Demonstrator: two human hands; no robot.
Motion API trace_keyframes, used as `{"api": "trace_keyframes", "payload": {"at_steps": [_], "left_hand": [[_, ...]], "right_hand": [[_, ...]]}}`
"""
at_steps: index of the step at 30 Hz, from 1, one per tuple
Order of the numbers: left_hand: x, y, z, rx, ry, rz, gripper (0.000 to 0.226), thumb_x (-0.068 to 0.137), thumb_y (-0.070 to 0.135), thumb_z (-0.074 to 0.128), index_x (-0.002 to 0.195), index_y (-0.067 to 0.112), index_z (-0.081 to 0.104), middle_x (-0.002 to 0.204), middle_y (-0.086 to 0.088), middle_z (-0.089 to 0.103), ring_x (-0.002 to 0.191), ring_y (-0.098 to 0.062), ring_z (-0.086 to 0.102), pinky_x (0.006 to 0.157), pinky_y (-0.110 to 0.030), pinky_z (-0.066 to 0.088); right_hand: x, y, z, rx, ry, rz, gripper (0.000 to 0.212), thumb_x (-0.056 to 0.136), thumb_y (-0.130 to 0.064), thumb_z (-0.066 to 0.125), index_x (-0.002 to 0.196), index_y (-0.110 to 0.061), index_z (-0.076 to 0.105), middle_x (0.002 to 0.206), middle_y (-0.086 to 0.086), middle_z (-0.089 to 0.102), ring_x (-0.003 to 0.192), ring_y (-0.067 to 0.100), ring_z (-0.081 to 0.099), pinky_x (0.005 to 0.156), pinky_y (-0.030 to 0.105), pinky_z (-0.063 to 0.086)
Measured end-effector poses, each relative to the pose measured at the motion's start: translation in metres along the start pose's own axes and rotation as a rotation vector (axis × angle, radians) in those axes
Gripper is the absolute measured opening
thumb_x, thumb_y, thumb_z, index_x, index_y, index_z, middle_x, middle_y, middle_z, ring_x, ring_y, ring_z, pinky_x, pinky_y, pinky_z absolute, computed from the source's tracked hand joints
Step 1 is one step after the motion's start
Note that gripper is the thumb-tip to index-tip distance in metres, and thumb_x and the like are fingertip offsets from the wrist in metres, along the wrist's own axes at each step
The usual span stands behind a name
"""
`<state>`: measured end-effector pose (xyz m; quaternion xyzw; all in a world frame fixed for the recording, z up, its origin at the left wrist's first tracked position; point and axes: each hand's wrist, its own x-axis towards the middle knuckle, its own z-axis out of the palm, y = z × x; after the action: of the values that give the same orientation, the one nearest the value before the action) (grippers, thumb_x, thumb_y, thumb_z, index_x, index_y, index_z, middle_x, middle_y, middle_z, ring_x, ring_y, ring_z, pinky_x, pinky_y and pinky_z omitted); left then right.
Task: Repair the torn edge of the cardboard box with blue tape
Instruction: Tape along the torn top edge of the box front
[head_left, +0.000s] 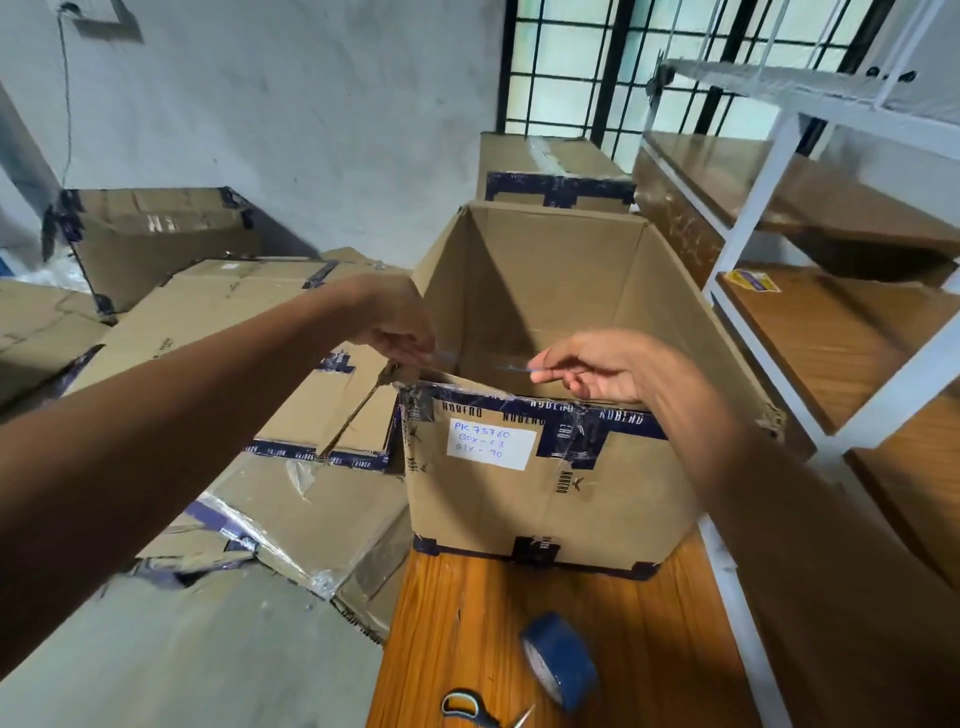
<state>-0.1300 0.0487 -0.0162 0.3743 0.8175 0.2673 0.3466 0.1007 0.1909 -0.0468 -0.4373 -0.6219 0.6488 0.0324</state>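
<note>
Above near rim of open cardboard box (545, 483), both hands up at same height. Left hand (400, 332) pinching sthg thin at near-left corner; right hand (597, 369) pinching other end further along rim, fingers curled, thumb against forefinger. Faint pale-blue streak (514, 368) just off right fingertips, another by left: prob. a stretched strip, but too thin and blurred to say blue tape or old clear film. Held taut between two pinches, likely so as not to fold on itself and to line up w/ rim before lowering.

Box standing upright on wooden table (467, 623), flaps gone or folded, inside visible. Tear at near-left corner (397, 384): edge ragged, front panel split away from side. Dark printed tape along top of front panel, wrinkled, w/ white handwritten label (491, 443) below it.

Blue tape roll (561, 660) lying tilted on table, near front edge, well apart from box. Scissors (470, 709) just beside roll, partly cut off by frame. Both parked w/in reach, prob. for next cut.

Flattened and stacked boxes (291, 457) to left, touching work box side. White metal shelving (753, 218) w/ wooden boards to right.

Judgement: repair not done yet, tear open. Next calls for laying strip over corner, pressing down both faces. Risk: strip twisting or sticking early, off-line.
</note>
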Motion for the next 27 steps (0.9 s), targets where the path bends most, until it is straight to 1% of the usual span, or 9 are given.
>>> {"api": "trace_keyframes", "payload": {"at_steps": [5, 8, 10, 13, 15, 17, 20, 23, 27], "left_hand": [[0.008, 0.006, 0.0, 0.103, -0.075, -0.029, 0.009, 0.096, -0.009, 0.068, 0.104, -0.008, 0.069, 0.074, -0.013, 0.076, 0.057, -0.014, 0.073, 0.055, -0.023, 0.062], [0.011, 0.008, 0.002, 0.159, -0.112, -0.024, 0.006, 0.096, -0.011, 0.066, 0.093, -0.007, 0.068, 0.061, -0.011, 0.073, 0.049, -0.013, 0.07, 0.048, -0.021, 0.057], [0.015, 0.009, 0.003, 0.197, -0.141, -0.033, 0.006, 0.096, -0.011, 0.065, 0.095, -0.008, 0.069, 0.063, -0.012, 0.074, 0.049, -0.015, 0.07, 0.047, -0.022, 0.057], [0.021, 0.011, 0.003, 0.27, -0.197, -0.045, 0.014, 0.097, -0.01, 0.066, 0.11, -0.01, 0.07, 0.086, -0.02, 0.076, 0.065, -0.021, 0.072, 0.056, -0.026, 0.062], [0.023, 0.012, 0.002, 0.31, -0.225, -0.038, 0.017, 0.096, -0.009, 0.067, 0.113, -0.01, 0.071, 0.097, -0.024, 0.074, 0.071, -0.023, 0.071, 0.057, -0.025, 0.062], [0.025, 0.014, 0.002, 0.341, -0.254, -0.035, 0.016, 0.096, -0.009, 0.067, 0.112, -0.009, 0.072, 0.095, -0.024, 0.074, 0.07, -0.022, 0.072, 0.059, -0.024, 0.062], [0.025, 0.016, 0.002, 0.385, -0.285, -0.049, 0.009, 0.098, -0.007, 0.066, 0.103, -0.005, 0.073, 0.082, -0.017, 0.073, 0.071, -0.019, 0.071, 0.063, -0.023, 0.062], [0.026, 0.019, 0.003, 0.426, -0.308, -0.058, 0.011, 0.1, -0.004, 0.064, 0.099, -0.001, 0.074, 0.071, -0.01, 0.067, 0.071, -0.016, 0.068, 0.067, -0.022, 0.062], [0.023, 0.024, 0.003, 0.47, -0.354, -0.06, 0.011, 0.101, -0.003, 0.065, 0.1, 0.0, 0.075, 0.073, -0.009, 0.067, 0.072, -0.015, 0.068, 0.071, -0.023, 0.062]], "right_hand": [[0.002, 0.002, -0.002, -0.056, -0.01, 0.051, 0.022, 0.097, 0.002, 0.065, 0.117, 0.007, 0.072, 0.081, 0.011, 0.078, 0.04, 0.002, 0.051, 0.042, 0.014, 0.048], [0.001, -0.001, 0.0, -0.1, -0.041, 0.072, 0.018, 0.096, 0.002, 0.065, 0.112, 0.007, 0.073, 0.077, 0.011, 0.076, 0.039, 0.003, 0.052, 0.042, 0.013, 0.047], [0.001, -0.002, 0.0, -0.123, -0.06, 0.092, 0.015, 0.097, 0.002, 0.065, 0.109, 0.006, 0.073, 0.074, 0.01, 0.075, 0.038, 0.003, 0.053, 0.041, 0.013, 0.047], [0.001, -0.005, 0.002, -0.165, -0.076, 0.115, 0.011, 0.097, 0.001, 0.066, 0.104, 0.005, 0.073, 0.072, 0.01, 0.075, 0.038, 0.002, 0.054, 0.04, 0.013, 0.048], [0.001, -0.006, 0.003, -0.199, -0.089, 0.132, 0.009, 0.098, 0.0, 0.066, 0.101, 0.003, 0.074, 0.07, 0.009, 0.075, 0.038, 0.002, 0.054, 0.04, 0.013, 0.048], [0.002, -0.008, 0.004, -0.233, -0.102, 0.147, 0.011, 0.099, -0.001, 0.065, 0.102, 0.003, 0.074, 0.07, 0.008, 0.075, 0.038, 0.002, 0.053, 0.039, 0.013, 0.048], [0.003, -0.011, 0.004, -0.305, -0.127, 0.147, 0.016, 0.101, -0.003, 0.062, 0.11, 0.003, 0.074, 0.071, 0.007, 0.075, 0.04, 0.002, 0.054, 0.04, 0.014, 0.048], [0.003, -0.014, 0.003, -0.364, -0.168, 0.146, 0.016, 0.103, -0.004, 0.059, 0.108, -0.001, 0.074, 0.075, 0.006, 0.074, 0.041, 0.003, 0.053, 0.039, 0.014, 0.047], [0.001, -0.017, 0.002, -0.427, -0.225, 0.135, 0.019, 0.104, -0.005, 0.055, 0.109, -0.004, 0.074, 0.082, 0.005, 0.067, 0.045, 0.004, 0.049, 0.038, 0.014, 0.042]]}}
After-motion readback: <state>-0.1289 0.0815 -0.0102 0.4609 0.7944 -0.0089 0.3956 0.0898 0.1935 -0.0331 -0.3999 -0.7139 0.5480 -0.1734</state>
